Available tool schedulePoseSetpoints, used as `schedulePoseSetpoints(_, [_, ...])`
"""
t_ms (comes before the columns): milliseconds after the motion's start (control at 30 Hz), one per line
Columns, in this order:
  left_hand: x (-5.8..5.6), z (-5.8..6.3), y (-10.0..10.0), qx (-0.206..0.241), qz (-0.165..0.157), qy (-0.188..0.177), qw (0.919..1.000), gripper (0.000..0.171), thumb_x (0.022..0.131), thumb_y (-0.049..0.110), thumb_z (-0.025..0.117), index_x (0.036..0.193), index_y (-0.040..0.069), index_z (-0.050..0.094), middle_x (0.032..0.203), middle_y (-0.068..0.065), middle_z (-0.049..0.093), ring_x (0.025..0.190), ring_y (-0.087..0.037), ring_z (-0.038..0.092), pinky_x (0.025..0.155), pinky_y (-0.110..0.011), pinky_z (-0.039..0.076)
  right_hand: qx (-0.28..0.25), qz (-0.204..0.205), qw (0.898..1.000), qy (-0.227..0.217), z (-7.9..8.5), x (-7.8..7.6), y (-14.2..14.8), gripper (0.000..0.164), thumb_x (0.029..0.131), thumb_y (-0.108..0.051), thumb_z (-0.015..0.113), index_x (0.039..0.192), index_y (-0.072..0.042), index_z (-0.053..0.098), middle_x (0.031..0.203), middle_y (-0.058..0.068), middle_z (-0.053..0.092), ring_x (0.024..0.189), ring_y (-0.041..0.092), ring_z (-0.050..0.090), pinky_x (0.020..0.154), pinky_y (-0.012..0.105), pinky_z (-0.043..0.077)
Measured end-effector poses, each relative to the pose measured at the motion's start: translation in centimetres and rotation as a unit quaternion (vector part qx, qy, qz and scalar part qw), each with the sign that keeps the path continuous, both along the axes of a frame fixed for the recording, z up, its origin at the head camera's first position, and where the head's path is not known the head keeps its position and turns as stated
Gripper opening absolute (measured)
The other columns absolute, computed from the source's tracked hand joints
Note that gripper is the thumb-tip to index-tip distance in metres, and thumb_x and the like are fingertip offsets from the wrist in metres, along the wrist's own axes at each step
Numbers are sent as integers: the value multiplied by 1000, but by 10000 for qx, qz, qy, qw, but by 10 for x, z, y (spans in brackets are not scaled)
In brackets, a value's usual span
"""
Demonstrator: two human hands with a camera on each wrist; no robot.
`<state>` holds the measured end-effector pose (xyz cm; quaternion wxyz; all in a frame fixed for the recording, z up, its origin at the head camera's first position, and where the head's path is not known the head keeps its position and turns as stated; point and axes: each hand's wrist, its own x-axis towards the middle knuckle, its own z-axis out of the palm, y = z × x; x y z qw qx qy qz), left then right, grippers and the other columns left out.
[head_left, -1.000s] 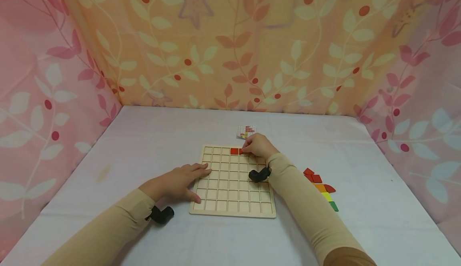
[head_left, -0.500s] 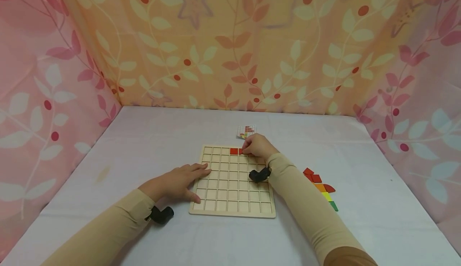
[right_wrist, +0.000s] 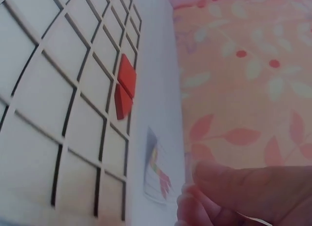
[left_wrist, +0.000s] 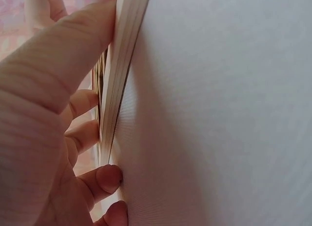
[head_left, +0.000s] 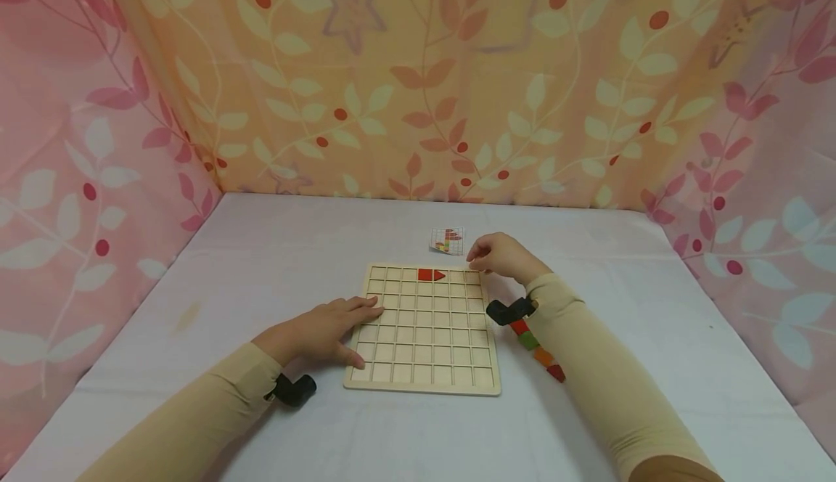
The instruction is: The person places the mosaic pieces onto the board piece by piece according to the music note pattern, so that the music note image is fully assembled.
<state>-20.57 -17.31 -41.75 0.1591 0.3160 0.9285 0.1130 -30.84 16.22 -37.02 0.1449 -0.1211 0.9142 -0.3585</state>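
A wooden grid board [head_left: 421, 329] lies flat on the table. My left hand [head_left: 326, 329] rests on its left edge with fingers spread; in the left wrist view the thumb [left_wrist: 63, 45] touches the board's side. In the top row sit a red square tile [head_left: 425, 275] and, touching its right side, a red triangular tile [head_left: 439, 276]. My right hand [head_left: 503, 257] is at the board's far right corner, fingers loosely bent, with nothing seen in them. The right wrist view shows both red tiles in their cells, the right hand [right_wrist: 234, 194] apart from them.
A small printed pattern card [head_left: 448, 240] lies just behind the board. Right of it, several loose tiles, among them a green tile [head_left: 529, 340] and an orange tile [head_left: 543, 357], show beside the right forearm, which covers others. Patterned cloth walls [head_left: 418, 83] enclose the table.
My right hand has let go of the red triangular tile and moved right, off it. The forearm now covers the tiles seen earlier on its right and uncovers others. The left hand stays put.
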Motion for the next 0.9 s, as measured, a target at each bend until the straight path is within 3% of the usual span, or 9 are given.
schedulePoseSetpoints(500, [0, 1, 0, 110, -175, 35, 9998, 89, 70, 66, 59, 145, 31, 26, 152, 4, 14, 135, -32, 22, 102, -53, 24, 232, 0, 9996, -143, 19, 28, 71, 22, 85, -15, 64, 103, -1, 63, 88, 6, 64, 86, 30, 58, 80, 45, 47])
schedulePoseSetpoints(900, [1, 2, 0, 55, -193, -175, 9996, 79, 74, 62, 59, 142, 41, 25, 153, 5, 8, 136, -28, 18, 103, -53, 21, 326, -95, 9984, -462, 15, 53, 122, 24, 86, -12, 62, 107, -1, 62, 91, 9, 63, 90, 30, 57, 82, 40, 48])
